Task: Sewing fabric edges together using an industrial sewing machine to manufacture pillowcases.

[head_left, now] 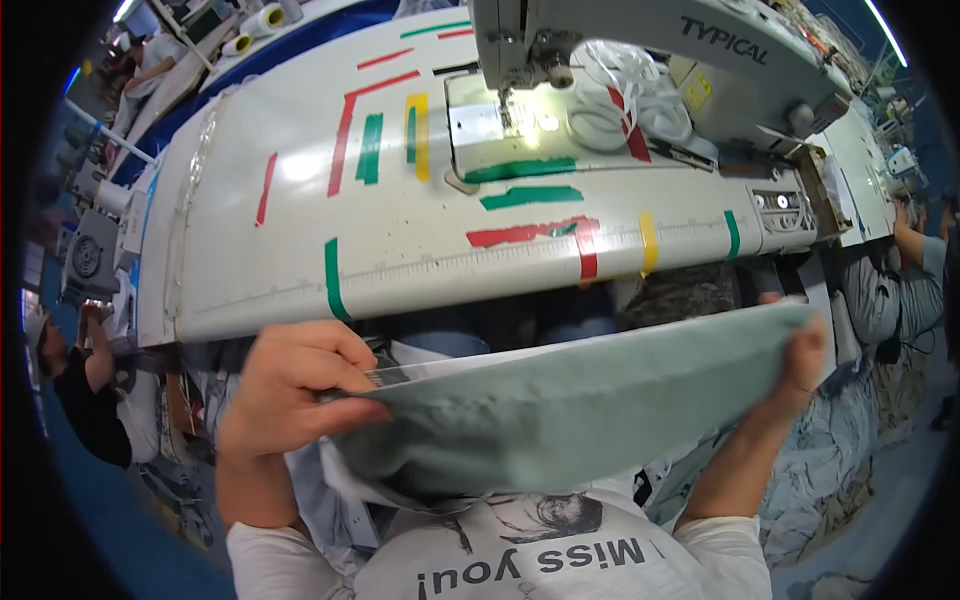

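Note:
A grey-green piece of fabric [580, 395] with a pale upper edge is stretched between my hands, in front of my chest and below the table's front edge. My left hand [300, 380] pinches its left end, thumb against the fingers. At the far right end, my right hand [803, 352] grips the cloth, its fingers mostly hidden behind it. The fabric's lower left part hangs in folds and looks slightly blurred. Beyond it stands a white sewing machine [640, 40], its needle area [507, 110] lit over the metal plate.
Strips of red, green and yellow tape mark the white sewing table [240, 240], with a ruler scale along its front. White elastic or tape [625, 90] lies coiled under the machine arm. Piles of grey fabric [820, 450] lie at right. Other people [90, 390] work at both sides.

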A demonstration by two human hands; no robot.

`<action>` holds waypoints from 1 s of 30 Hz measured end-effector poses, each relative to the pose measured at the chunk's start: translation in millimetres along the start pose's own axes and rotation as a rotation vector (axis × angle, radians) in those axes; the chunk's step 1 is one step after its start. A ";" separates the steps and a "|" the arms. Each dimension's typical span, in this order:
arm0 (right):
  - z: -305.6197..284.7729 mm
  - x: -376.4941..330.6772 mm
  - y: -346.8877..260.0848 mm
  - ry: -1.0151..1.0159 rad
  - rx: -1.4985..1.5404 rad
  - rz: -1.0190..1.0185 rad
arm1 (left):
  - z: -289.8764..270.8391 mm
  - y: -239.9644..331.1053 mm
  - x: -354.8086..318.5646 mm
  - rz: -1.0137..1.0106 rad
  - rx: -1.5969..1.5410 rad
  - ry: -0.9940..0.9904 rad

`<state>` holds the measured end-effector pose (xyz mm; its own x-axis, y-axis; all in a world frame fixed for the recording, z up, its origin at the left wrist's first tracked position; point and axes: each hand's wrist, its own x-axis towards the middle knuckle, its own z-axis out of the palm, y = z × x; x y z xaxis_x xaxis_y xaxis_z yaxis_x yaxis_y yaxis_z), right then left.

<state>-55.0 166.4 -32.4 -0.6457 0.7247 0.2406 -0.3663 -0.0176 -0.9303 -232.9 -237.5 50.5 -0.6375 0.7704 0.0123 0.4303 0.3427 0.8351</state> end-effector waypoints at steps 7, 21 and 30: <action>9.6 -13.5 61.6 -0.229 0.187 0.224 | 21.0 -60.0 -22.3 -0.245 -0.223 0.076; 25.7 -12.1 86.4 -0.217 0.136 0.342 | 29.6 -92.2 -25.2 -0.433 -0.333 0.301; 28.6 -9.5 92.8 -0.198 0.161 0.322 | 29.1 -102.2 -28.8 -0.492 -0.330 0.301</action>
<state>-102.0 138.2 -113.1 -0.8552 0.5183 0.0076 -0.2145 -0.3405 -0.9155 -239.9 -279.1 -51.2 -0.8807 0.3660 -0.3005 -0.1447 0.3963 0.9066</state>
